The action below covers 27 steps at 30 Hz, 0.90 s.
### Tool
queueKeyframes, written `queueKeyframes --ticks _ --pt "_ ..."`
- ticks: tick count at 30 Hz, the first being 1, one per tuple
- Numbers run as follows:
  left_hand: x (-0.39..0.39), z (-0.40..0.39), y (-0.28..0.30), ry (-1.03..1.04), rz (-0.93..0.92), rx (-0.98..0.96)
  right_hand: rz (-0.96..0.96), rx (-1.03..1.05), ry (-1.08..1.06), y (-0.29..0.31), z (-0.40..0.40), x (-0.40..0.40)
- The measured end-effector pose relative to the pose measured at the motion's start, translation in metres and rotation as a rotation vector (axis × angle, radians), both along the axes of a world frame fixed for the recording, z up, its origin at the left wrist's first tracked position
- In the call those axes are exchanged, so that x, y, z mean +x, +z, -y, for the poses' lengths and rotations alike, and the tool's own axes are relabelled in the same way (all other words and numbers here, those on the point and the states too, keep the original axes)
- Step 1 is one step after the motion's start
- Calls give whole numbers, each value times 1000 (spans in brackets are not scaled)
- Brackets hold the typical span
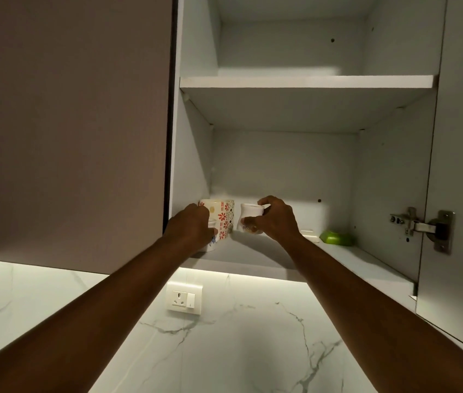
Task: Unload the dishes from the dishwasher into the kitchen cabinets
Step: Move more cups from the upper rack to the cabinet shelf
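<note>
The cabinet (pixel 287 165) is plain white inside, its closed door (pixel 74 123) a flat brownish taupe. At the left front corner of the lower shelf (pixel 352 256), the mug (pixel 220 219) is cream with red flower and dash bands and a touch of blue low down. Just beside it, the small cup (pixel 248 215) is white with a faint brownish mark near its base. Toward the shelf's right side lies a bright green dish (pixel 336 237). The wall (pixel 239 336) below is white marble with grey veins, the socket plate (pixel 184 298) white.
</note>
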<state>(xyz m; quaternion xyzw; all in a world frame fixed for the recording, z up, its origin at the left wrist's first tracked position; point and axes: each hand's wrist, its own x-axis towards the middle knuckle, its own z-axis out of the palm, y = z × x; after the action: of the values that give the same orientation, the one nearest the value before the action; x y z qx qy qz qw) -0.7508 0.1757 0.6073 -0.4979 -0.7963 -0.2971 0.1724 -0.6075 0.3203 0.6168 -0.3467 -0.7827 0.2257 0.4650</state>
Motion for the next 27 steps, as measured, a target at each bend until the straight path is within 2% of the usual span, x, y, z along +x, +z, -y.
queueKeyframes --ticks 4,8,13,19,27 --pt "6 0 1 61 -216 14 48 -25 -18 7 -14 -5" --pt "21 -4 10 63 -352 124 93 -78 -48 18 -34 -17" --pt "40 -10 13 4 -446 228 242 -93 -75 22 -55 -33" --pt "36 -5 13 -93 -470 292 400 -75 -87 20 -74 -51" --pt "13 8 12 -160 -334 234 391 -22 -135 10 -73 -49"
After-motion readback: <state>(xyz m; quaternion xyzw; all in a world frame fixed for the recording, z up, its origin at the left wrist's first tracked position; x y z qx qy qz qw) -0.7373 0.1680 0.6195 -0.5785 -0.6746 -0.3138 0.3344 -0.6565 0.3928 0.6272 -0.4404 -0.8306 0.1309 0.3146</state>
